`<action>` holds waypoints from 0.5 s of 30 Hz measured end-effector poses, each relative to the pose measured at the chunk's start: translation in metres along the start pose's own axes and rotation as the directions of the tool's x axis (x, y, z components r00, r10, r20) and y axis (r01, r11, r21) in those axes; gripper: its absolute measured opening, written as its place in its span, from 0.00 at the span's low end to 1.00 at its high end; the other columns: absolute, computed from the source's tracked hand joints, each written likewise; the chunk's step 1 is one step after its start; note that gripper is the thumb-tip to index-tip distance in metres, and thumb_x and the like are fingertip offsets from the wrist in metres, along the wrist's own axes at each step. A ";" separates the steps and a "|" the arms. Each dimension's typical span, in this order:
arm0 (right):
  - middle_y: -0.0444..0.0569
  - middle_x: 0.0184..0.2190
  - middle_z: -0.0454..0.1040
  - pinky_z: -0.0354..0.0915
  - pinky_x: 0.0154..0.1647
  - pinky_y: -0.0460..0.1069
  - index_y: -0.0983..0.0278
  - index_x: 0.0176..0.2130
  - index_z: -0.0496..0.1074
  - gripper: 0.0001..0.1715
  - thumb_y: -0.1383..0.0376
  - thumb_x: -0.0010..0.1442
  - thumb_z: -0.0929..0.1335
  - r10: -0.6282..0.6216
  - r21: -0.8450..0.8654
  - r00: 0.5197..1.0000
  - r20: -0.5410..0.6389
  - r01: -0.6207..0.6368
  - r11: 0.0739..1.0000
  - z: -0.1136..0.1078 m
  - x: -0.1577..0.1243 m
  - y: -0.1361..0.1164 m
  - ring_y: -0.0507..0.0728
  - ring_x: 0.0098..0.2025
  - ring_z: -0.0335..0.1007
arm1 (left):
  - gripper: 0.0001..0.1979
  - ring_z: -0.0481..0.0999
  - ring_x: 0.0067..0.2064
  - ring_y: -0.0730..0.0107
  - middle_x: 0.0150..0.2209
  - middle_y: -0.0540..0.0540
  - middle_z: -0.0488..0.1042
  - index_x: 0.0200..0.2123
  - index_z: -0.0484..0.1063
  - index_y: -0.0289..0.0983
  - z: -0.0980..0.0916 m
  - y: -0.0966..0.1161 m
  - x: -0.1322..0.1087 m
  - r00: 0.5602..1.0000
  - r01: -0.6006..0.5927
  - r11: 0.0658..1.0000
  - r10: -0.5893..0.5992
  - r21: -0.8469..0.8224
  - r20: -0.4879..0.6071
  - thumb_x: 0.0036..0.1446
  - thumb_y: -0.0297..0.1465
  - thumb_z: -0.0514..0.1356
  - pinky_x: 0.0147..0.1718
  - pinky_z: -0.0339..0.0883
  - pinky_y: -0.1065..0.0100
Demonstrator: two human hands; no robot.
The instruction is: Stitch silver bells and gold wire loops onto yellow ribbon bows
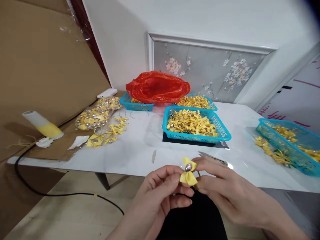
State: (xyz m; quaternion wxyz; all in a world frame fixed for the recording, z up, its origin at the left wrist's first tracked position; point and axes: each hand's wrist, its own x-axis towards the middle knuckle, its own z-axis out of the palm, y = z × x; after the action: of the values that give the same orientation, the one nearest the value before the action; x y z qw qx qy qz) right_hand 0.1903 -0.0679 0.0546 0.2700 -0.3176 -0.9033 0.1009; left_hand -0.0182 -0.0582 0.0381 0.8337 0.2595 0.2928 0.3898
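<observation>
Near the front edge of a white table [135, 150], the left hand [162, 190] pinches a bead-centred yellow bow [188, 180] between thumb and forefinger, while the right hand [230, 190] bends its fingers against the opposite side, their exact grip hidden, with a blue basket [221, 125] of similar bows [192, 121] beyond and a red bag [158, 88] behind.

The bow [189, 177] was yellow, with a shiny silvery bead [188, 167] at its middle. It stood nearly upright, one wing above the other, in the frame's lower half, right of centre.
</observation>
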 end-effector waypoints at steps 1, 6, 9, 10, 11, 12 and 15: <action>0.54 0.48 0.70 0.69 0.54 0.55 0.63 0.37 0.67 0.14 0.78 0.65 0.59 -0.009 -0.017 1.000 -0.016 0.009 1.000 0.000 0.000 0.000 0.58 0.55 0.65 | 0.06 0.79 0.31 0.72 0.28 0.45 0.81 0.34 0.81 0.34 0.000 0.000 -0.001 1.000 -0.009 1.000 0.009 0.001 0.000 0.58 0.32 0.68 0.31 0.77 0.74; 0.54 0.51 0.69 0.67 0.58 0.56 0.62 0.39 0.67 0.15 0.78 0.65 0.58 -0.039 -0.074 0.999 -0.027 0.037 0.997 0.000 0.000 -0.003 0.58 0.58 0.64 | 0.16 0.81 0.33 0.68 0.31 0.45 0.81 0.35 0.82 0.36 0.001 0.002 -0.001 0.998 -0.063 0.997 0.061 0.053 0.034 0.56 0.44 0.67 0.31 0.78 0.72; 0.54 0.52 0.68 0.66 0.58 0.56 0.63 0.40 0.68 0.16 0.78 0.66 0.58 -0.042 -0.097 0.999 -0.019 0.040 0.994 0.000 0.000 -0.004 0.58 0.59 0.63 | 0.14 0.79 0.32 0.71 0.30 0.47 0.79 0.33 0.81 0.36 0.001 0.004 0.000 0.997 -0.081 0.987 0.078 0.138 0.021 0.55 0.42 0.68 0.30 0.77 0.74; 0.54 0.51 0.69 0.65 0.58 0.56 0.63 0.41 0.69 0.16 0.78 0.66 0.58 -0.044 -0.091 0.999 -0.028 0.042 0.995 0.000 0.000 -0.005 0.58 0.59 0.63 | 0.13 0.78 0.31 0.72 0.29 0.48 0.78 0.32 0.80 0.35 0.001 0.005 0.001 0.997 -0.080 0.984 0.081 0.158 0.005 0.56 0.40 0.68 0.30 0.77 0.74; 0.54 0.51 0.69 0.65 0.59 0.55 0.63 0.41 0.69 0.16 0.78 0.66 0.58 -0.042 -0.077 0.998 -0.039 0.039 0.996 0.000 0.000 -0.005 0.58 0.59 0.63 | 0.11 0.78 0.30 0.73 0.28 0.49 0.77 0.31 0.79 0.35 0.001 0.005 0.001 0.997 -0.076 0.983 0.079 0.169 -0.011 0.57 0.38 0.68 0.29 0.77 0.75; 0.54 0.51 0.69 0.64 0.60 0.55 0.64 0.41 0.70 0.16 0.78 0.67 0.58 -0.040 -0.058 0.998 -0.051 0.037 0.998 0.001 0.000 -0.005 0.58 0.59 0.63 | 0.10 0.77 0.29 0.74 0.27 0.49 0.77 0.29 0.79 0.35 0.002 0.005 0.001 0.997 -0.071 0.983 0.076 0.172 -0.023 0.57 0.37 0.68 0.29 0.76 0.75; 0.54 0.52 0.68 0.62 0.61 0.52 0.64 0.42 0.70 0.14 0.77 0.67 0.59 -0.023 0.018 0.997 -0.079 0.025 1.000 0.003 -0.001 -0.003 0.57 0.60 0.61 | 0.08 0.77 0.29 0.74 0.27 0.49 0.78 0.29 0.78 0.35 0.004 0.003 0.002 0.998 -0.058 0.987 0.063 0.152 -0.030 0.56 0.34 0.69 0.29 0.76 0.75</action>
State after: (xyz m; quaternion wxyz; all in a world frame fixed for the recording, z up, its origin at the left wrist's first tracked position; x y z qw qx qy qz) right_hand 0.1875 -0.0710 0.0527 0.3097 -0.3079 -0.8947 0.0934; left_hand -0.0163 -0.0561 0.0421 0.7941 0.3242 0.3278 0.3960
